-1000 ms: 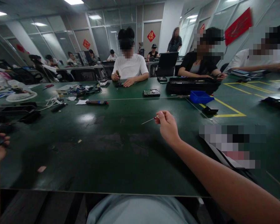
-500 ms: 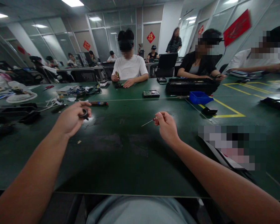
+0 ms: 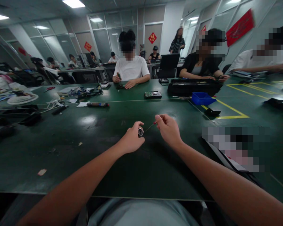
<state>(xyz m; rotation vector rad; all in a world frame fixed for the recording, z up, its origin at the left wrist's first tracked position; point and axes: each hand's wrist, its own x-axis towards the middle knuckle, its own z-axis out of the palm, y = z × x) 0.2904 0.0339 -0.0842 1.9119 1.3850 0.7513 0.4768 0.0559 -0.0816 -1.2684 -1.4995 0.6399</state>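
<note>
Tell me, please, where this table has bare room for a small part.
Bare mat: between the left hand, which holds the metal part, and the paper scrap near the front edge, and beyond the right hand with its thin tool up to the circuit board. Crowded: cables far left; blue bin and black case at right.

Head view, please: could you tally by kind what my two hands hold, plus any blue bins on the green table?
small metal cylinder, in the left hand: 1
thin pointed tool, in the right hand: 1
blue bin: 1
Total: 3
</note>
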